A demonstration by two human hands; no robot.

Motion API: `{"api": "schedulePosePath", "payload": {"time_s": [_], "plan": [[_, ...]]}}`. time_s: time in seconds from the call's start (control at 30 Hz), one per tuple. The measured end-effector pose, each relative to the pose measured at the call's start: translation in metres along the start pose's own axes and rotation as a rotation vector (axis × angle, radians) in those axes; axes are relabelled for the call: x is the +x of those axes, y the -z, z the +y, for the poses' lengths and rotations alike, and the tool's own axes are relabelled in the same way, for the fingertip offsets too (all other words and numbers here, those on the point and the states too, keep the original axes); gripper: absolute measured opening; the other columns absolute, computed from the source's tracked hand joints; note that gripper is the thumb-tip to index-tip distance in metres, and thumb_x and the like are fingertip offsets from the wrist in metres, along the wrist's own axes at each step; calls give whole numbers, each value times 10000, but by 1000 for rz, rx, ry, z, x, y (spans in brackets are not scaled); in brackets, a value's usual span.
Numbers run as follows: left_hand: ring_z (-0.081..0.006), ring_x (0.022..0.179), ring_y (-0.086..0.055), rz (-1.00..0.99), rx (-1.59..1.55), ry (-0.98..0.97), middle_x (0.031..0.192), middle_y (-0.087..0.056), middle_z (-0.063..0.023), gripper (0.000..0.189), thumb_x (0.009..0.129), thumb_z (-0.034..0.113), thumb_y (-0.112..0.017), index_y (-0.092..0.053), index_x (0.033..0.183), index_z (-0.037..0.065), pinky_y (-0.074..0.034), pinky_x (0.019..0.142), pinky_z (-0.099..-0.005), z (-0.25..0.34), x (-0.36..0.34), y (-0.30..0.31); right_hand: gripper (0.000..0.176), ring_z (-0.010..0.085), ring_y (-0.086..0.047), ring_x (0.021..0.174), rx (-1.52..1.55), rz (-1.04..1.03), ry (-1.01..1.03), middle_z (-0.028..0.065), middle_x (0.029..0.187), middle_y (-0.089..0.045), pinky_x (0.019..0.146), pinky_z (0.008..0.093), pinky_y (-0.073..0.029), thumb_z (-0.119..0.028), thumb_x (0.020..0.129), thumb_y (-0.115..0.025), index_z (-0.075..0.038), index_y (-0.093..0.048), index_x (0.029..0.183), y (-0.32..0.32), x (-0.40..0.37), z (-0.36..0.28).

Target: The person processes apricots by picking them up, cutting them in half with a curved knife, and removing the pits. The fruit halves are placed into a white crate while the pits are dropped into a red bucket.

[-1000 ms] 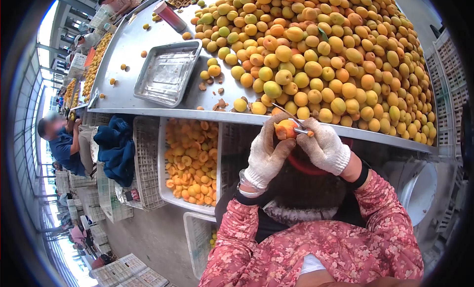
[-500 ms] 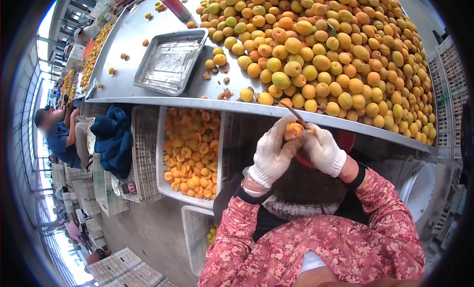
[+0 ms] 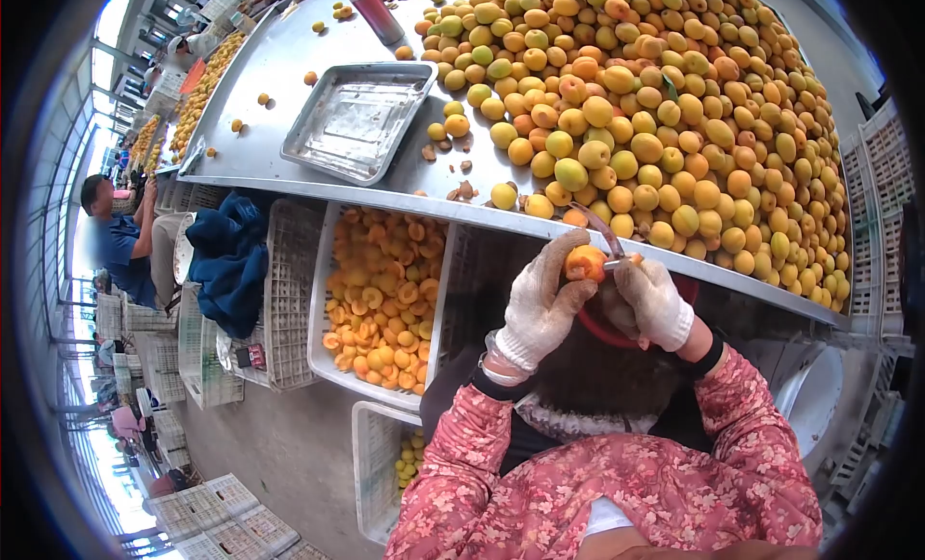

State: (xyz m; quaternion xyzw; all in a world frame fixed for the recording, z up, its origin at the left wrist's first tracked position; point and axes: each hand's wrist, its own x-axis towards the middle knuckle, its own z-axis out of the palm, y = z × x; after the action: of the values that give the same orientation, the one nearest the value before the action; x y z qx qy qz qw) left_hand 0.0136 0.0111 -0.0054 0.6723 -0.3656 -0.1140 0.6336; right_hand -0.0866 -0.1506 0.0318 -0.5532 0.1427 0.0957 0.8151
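Observation:
My left hand (image 3: 544,305), in a soiled white knit glove, is closed round an apricot (image 3: 585,263) whose cut orange flesh faces up. My right hand (image 3: 655,298), gloved too, grips a small knife (image 3: 604,230) with a dark, curved blade that points up and left. Both hands are close together in front of the table edge. A short pale piece by the right fingertips touches the fruit; I cannot make out what it is. Part of a red bucket (image 3: 686,288) shows beneath my hands. Whole apricots (image 3: 665,126) are heaped on the table beyond them.
A metal tray (image 3: 358,121) lies on the steel table (image 3: 241,146), near a reddish tumbler (image 3: 374,11). Below the edge stands a white crate (image 3: 321,295) of apricot halves. Another crate (image 3: 361,464) holds greenish fruit. A person (image 3: 130,237) sits at far left.
The view has shifted slightly, moving the table things right. My right hand has drawn a little away from my left, and more of the knife blade shows beside the apricot.

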Motion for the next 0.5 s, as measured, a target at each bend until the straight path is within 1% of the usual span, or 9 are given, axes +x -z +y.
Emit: {"api": "schedulePosePath", "payload": {"time_s": [0.03, 0.07, 0.1, 0.17, 0.2, 0.3, 0.33, 0.4, 0.5], "plan": [[-260, 944, -644, 1, 2, -1, 1087, -639, -134, 476, 886, 189, -699, -519, 1290, 15, -502, 862, -347, 0, 0, 0, 383, 105, -356, 336, -181, 77, 58, -25, 519, -425, 329, 268, -293, -386, 1023, -459, -54, -536, 848, 0, 0, 0], [-213, 913, -627, 66, -304, 159, 1085, -625, -101, 475, 910, 203, -685, -503, 1311, 23, -502, 843, -322, 1, 0, 0, 273, 98, -432, 431, -113, 31, 85, -20, 583, -486, 408, 258, -354, -270, 1016, -471, -42, -531, 879, -1, -1, -3], [-165, 882, -609, 131, -610, 317, 1083, -611, -69, 475, 934, 217, -670, -486, 1331, 32, -501, 825, -298, 1, 0, 0, 273, 98, -432, 431, -113, 28, 87, -20, 583, -486, 408, 258, -354, -270, 1016, -471, -42, -531, 879, -1, 1, 4], [-151, 900, -594, 133, -641, 275, 1107, -592, -64, 492, 943, 222, -661, -465, 1350, 25, -495, 840, -288, 6, 3, -3, 217, 88, -470, 541, -241, 61, 288, -9, 649, -527, 500, 249, -378, -236, 1004, -508, -37, -532, 920, -1, 7, 25], [-136, 917, -580, 132, -679, 239, 1131, -574, -60, 510, 951, 226, -652, -444, 1369, 19, -488, 854, -279, 10, 3, -5, 179, 97, -494, 607, -298, 61, 226, 5, 684, -556, 564, 265, -405, -205, 985, -546, -31, -534, 948, -1, 6, 23], [-125, 1006, -550, 98, -708, 209, 1203, -541, -63, 554, 962, 221, -637, -400, 1411, 2, -463, 924, -276, 5, 1, -6, 165, 145, -546, 601, -516, 77, 337, 48, 680, -579, 570, 297, -441, -191, 969, -573, -29, -536, 971, -7, 2, 11], [-126, 1034, -544, 90, -696, 216, 1215, -542, -65, 549, 963, 201, -630, -395, 1417, 1, -453, 944, -280, 5, 2, -7, 171, 205, -603, 618, -585, 94, 296, 96, 690, -602, 587, 326, -468, -179, 952, -599, -23, -538, 987, -6, 2, 8], [-133, 1110, -523, 65, -707, 231, 1264, -538, -75, 537, 962, 141, -607, -387, 1430, -6, -427, 991, -285, 3, 0, -6, 173, 223, -613, 620, -610, 102, 311, 108, 693, -609, 585, 334, -471, -180, 950, -602, -23, -539, 989, -6, 2, 6], [-142, 1125, -521, 84, -637, 230, 1282, -533, -82, 525, 958, 113, -597, -393, 1425, -11, -419, 1005, -287, 5, 0, -6, 174, 251, -626, 627, -665, 111, 352, 121, 706, -621, 589, 346, -478, -181, 948, -607, -25, -543, 991, -4, 3, 10]]}}
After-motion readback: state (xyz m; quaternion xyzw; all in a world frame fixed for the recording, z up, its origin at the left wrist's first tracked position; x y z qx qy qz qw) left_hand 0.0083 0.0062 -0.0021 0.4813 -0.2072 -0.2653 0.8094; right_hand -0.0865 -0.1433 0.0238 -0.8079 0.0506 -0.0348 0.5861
